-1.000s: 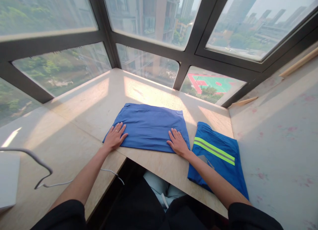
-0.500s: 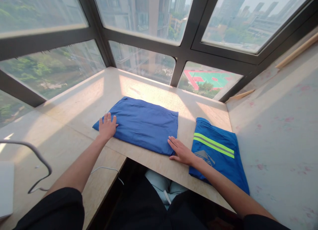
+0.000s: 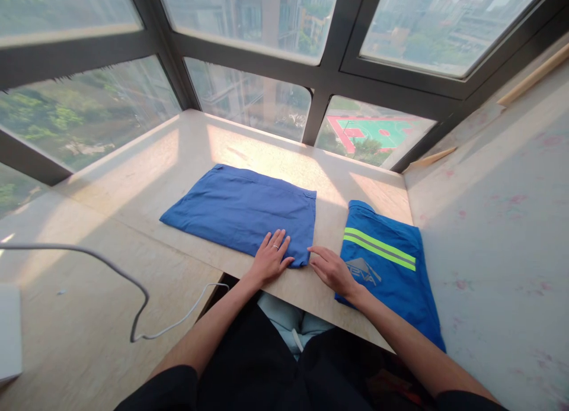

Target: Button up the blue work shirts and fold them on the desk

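Note:
A plain blue folded garment [image 3: 240, 201] lies flat on the wooden surface before me; its exact kind does not show. My left hand [image 3: 271, 258] rests palm down on its near right part, fingers spread, with a ring on one finger. At the near right corner, my right hand [image 3: 331, 272] has its fingers curled together, the tips against the garment's right edge. Just right of that hand is a second folded garment [image 3: 391, 286], brighter blue, with a yellow-green and grey reflective stripe and a grey printed logo. My right forearm passes over its near left side.
Windows with dark frames [image 3: 249, 73] border the wooden surface [image 3: 102, 221] at the back and left. A flower-patterned wall [image 3: 498, 245] stands on the right. A grey cable [image 3: 137, 286] loops across the left side, near a white object [image 3: 9, 334].
My left hand has moved right, from the garment's left end to its near right part. My right hand's fingers have curled in at the right edge. The cable has shifted right.

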`<action>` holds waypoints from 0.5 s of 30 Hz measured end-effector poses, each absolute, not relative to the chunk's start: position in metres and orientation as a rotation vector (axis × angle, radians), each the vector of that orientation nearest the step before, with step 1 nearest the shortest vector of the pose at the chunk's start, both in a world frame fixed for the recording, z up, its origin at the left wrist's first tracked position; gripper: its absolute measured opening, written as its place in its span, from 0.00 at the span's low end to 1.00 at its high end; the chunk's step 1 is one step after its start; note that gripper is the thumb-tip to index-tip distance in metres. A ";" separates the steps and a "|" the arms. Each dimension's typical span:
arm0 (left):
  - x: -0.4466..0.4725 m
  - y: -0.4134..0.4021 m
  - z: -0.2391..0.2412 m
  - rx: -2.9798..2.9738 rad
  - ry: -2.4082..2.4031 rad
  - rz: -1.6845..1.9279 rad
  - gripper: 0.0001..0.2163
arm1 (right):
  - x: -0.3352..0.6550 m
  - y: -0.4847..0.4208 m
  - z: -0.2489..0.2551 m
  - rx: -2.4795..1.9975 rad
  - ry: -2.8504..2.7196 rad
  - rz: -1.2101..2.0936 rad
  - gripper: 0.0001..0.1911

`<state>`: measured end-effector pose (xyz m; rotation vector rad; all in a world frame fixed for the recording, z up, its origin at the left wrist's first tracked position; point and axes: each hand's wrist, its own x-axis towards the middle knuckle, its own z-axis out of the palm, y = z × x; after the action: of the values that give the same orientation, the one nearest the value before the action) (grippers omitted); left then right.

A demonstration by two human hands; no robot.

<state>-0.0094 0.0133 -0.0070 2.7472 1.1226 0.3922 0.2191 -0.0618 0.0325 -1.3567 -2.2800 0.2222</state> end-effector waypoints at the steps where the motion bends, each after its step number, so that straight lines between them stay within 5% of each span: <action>1: -0.012 0.014 -0.008 2.745 1.133 0.386 0.29 | 0.218 -0.064 0.032 -1.384 -2.247 0.229 0.10; 15: -0.011 0.014 -0.004 2.731 1.154 0.400 0.29 | 0.185 -0.075 0.020 -1.592 -1.899 0.262 0.10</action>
<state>-0.0114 0.0142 -0.0036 2.7309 1.1538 0.3997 0.1846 -0.0749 0.0204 -1.5924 -1.8994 0.2623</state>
